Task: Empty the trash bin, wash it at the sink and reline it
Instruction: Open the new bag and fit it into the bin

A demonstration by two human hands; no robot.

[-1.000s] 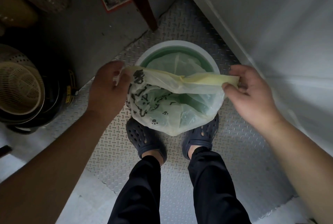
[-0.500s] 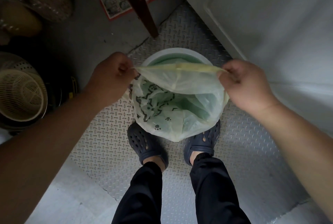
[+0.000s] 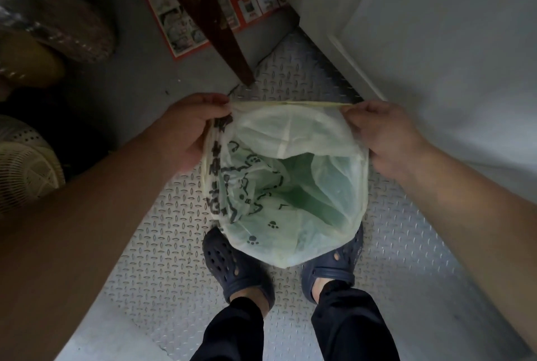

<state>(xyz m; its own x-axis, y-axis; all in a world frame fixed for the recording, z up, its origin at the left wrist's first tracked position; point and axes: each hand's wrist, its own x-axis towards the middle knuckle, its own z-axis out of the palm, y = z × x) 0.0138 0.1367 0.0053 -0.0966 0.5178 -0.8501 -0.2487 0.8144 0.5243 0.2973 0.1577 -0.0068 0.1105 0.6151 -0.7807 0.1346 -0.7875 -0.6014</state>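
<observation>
Relining is the step in hand: the left hand (image 3: pixel 189 131) and right hand (image 3: pixel 386 134) each pinch the far edge of the bag (image 3: pixel 279 186), stretched taut over the bin, which the bag hides; next, that edge probably needs folding down over the bin's far rim

arms: your forearms (image 3: pixel 96 203) are bare, no sleeves
legs: you wear black trousers (image 3: pixel 348 328)
feet: your dark blue perforated clogs (image 3: pixel 232 267)
</observation>
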